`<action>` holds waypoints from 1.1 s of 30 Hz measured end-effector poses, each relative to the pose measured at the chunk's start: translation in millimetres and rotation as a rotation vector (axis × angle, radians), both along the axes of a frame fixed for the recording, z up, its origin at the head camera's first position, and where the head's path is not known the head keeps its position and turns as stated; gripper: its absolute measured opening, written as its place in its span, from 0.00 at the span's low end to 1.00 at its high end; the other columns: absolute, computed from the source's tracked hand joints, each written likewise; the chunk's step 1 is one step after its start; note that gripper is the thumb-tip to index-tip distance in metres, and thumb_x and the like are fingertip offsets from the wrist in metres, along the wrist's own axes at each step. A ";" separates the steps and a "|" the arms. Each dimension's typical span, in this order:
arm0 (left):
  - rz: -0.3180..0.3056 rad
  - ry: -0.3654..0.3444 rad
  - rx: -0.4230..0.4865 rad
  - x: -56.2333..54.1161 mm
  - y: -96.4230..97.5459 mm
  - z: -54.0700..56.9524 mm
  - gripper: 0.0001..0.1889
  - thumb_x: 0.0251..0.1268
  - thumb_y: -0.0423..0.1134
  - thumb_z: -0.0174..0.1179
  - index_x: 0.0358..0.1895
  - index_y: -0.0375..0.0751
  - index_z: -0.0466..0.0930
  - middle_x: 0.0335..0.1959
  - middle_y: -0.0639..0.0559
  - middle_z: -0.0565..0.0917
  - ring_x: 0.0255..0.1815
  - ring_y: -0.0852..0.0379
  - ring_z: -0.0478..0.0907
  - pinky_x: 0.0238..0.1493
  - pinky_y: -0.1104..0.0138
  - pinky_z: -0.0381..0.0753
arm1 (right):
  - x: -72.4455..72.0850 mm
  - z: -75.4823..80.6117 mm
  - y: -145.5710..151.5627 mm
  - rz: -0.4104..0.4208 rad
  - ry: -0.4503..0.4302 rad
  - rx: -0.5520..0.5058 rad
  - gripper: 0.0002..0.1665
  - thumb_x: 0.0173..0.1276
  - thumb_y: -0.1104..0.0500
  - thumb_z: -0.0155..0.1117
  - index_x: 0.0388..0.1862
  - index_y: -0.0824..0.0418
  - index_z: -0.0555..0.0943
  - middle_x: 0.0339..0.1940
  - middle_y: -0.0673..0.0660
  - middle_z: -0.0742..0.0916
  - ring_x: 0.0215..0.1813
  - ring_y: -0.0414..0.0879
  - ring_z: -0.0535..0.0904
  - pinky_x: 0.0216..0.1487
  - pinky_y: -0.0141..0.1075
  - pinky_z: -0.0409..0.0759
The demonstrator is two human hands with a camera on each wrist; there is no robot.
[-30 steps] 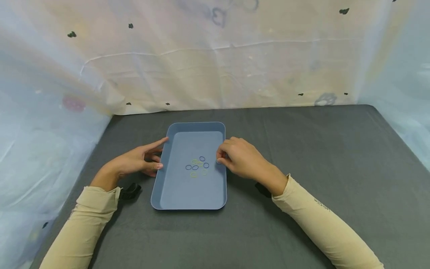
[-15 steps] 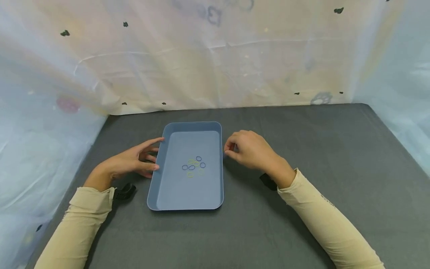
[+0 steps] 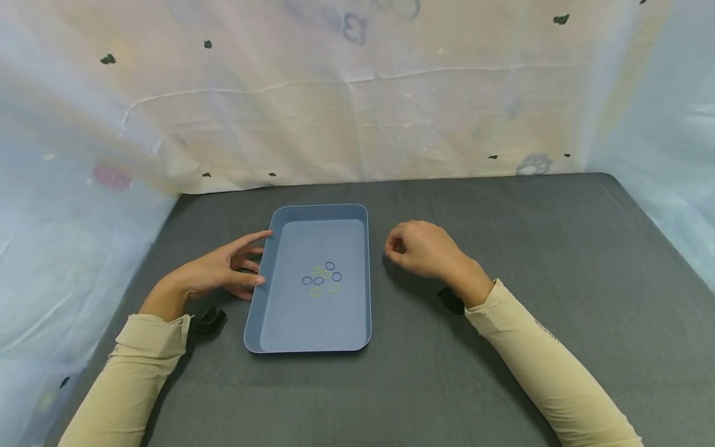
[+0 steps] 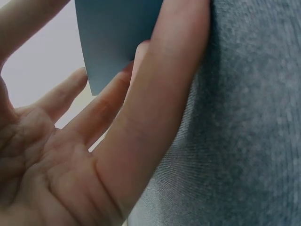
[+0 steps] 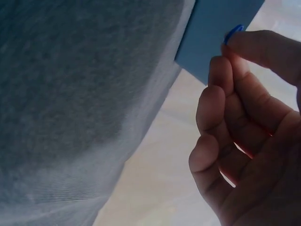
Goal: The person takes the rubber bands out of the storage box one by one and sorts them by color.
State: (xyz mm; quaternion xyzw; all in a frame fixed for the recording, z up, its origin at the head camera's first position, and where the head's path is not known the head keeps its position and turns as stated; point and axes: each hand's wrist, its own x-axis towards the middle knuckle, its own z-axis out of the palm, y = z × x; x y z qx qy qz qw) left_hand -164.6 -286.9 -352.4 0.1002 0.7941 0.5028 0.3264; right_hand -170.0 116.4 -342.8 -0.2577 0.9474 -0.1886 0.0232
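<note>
A shallow blue-grey tray lies on the cloth, with several thin blue and yellow rubber bands loose near its middle. My left hand rests along the tray's left side, its fingers spread and touching the outer wall. To the right of the tray, my right hand is held low over the cloth. Its thumb and forefinger pinch a small blue rubber band, seen in the right wrist view, while the other fingers curl loosely.
A dark grey cloth covers the table. Pale printed sheeting hangs behind the far edge, with more at both sides. Black straps sit at both wrists below the rolled tan sleeves.
My right hand has moved rightward from the tray's right rim to over the cloth. The left hand keeps its place at the tray, and the head view has shifted slightly.
</note>
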 end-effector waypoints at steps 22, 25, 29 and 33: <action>-0.042 0.040 -0.064 4.1 1.8 3.4 0.55 0.62 0.41 0.70 0.82 0.63 0.38 0.80 0.36 0.46 0.70 0.33 0.63 0.43 0.51 0.86 | -7.1 -13.8 4.0 0.000 0.022 0.075 0.05 0.68 0.56 0.67 0.33 0.53 0.87 0.29 0.49 0.85 0.28 0.41 0.77 0.32 0.38 0.76; -0.046 0.038 -0.054 3.5 1.6 3.1 0.55 0.62 0.39 0.70 0.82 0.62 0.38 0.80 0.35 0.46 0.69 0.33 0.64 0.42 0.50 0.86 | -7.1 -13.0 3.5 -0.002 0.024 0.082 0.05 0.68 0.56 0.67 0.33 0.53 0.87 0.30 0.49 0.86 0.29 0.41 0.77 0.32 0.38 0.76; -0.046 0.038 -0.046 3.4 1.8 2.6 0.55 0.62 0.39 0.70 0.82 0.62 0.38 0.80 0.36 0.46 0.69 0.33 0.64 0.43 0.50 0.86 | -6.3 -12.1 2.5 -0.002 0.024 0.097 0.05 0.68 0.55 0.67 0.34 0.53 0.87 0.33 0.50 0.87 0.30 0.42 0.79 0.33 0.39 0.78; -0.043 0.034 -0.051 3.4 1.8 2.2 0.55 0.62 0.39 0.70 0.82 0.62 0.38 0.80 0.36 0.47 0.69 0.33 0.64 0.43 0.50 0.86 | -5.5 -12.2 2.1 -0.001 0.016 0.107 0.05 0.69 0.55 0.67 0.35 0.52 0.88 0.34 0.50 0.88 0.30 0.42 0.79 0.33 0.39 0.78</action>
